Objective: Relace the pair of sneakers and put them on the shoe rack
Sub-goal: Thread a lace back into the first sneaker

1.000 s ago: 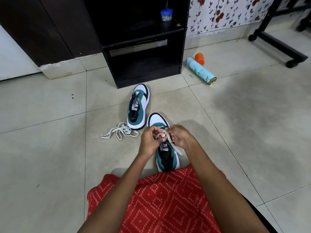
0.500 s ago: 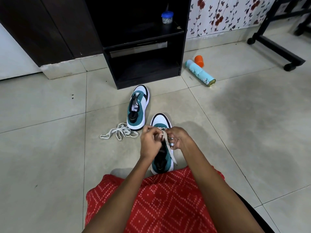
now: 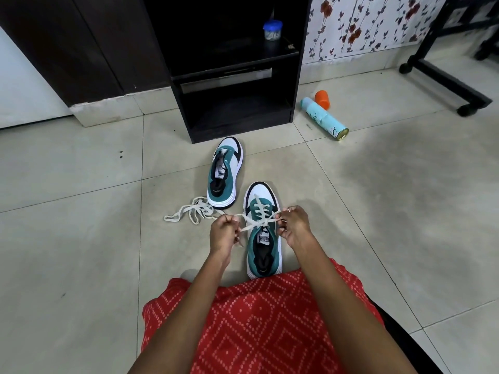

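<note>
A teal and white sneaker (image 3: 263, 247) stands on the floor tiles in front of my knees, toe pointing away. A cream lace (image 3: 256, 224) runs through its eyelets and crosses over the tongue. My left hand (image 3: 224, 234) grips one lace end to the shoe's left. My right hand (image 3: 294, 225) pinches the other end on the shoe's right. Both ends are stretched out sideways. The second sneaker (image 3: 225, 172) stands unlaced further away, near the black shoe rack (image 3: 232, 76). A loose lace (image 3: 189, 213) lies in a heap beside its heel.
A small blue-lidded jar (image 3: 272, 29) stands on the rack's upper shelf. A light blue can (image 3: 324, 118) and an orange cap (image 3: 322, 98) lie on the tiles to the right. A black wheeled frame (image 3: 445, 79) stands at far right. My red patterned garment (image 3: 259, 325) covers my lap.
My hands were bunched together over the near sneaker's tongue. They have moved apart to either side, drawing the lace ends out taut across the shoe.
</note>
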